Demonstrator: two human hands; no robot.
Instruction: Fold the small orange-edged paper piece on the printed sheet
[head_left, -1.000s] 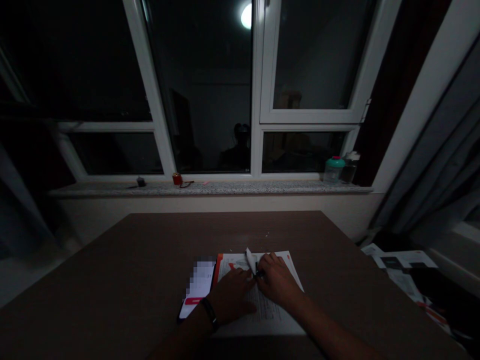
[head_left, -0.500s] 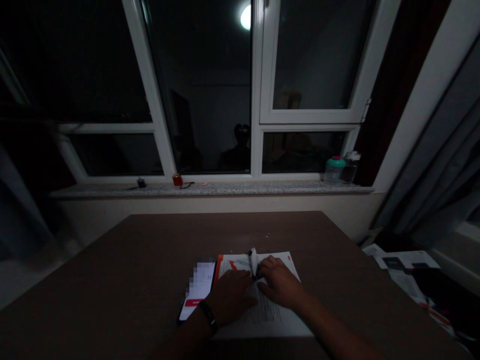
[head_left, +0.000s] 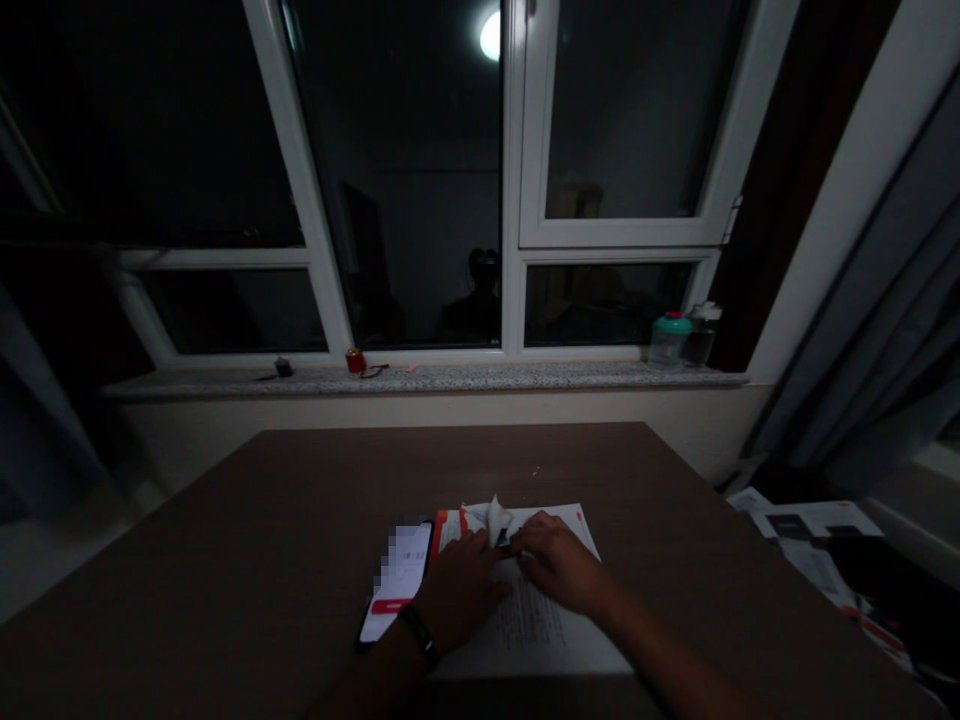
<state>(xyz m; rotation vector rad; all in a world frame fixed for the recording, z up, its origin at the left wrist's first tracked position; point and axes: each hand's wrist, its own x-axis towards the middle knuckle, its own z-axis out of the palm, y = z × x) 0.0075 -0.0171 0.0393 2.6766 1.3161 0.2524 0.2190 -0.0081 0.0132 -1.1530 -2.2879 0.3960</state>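
Note:
A printed white sheet with an orange left edge (head_left: 547, 650) lies on the brown table (head_left: 337, 480). Over it, my left hand (head_left: 461, 590), with a dark band at the wrist, has its fingers closed at a crumpled whitish piece (head_left: 496, 520). My right hand (head_left: 559, 562) is closed on the right side of the same piece, near something small and dark between the hands. Dim light hides the exact fingertip contact. A lit phone (head_left: 397, 580) lies left of the sheet, beside my left wrist.
On the stone windowsill (head_left: 465, 376) stand a teal-lidded container (head_left: 667, 340), a clear bottle (head_left: 703, 335), a small red jar (head_left: 355, 361) and a small dark object (head_left: 283, 367). Papers (head_left: 817, 520) lie beyond the table's right edge. White scraps (head_left: 535, 470) dot the table.
The crumpled piece has shifted slightly left and spread wider. My left hand has moved a little left and upward, while my right hand has stayed nearly in place.

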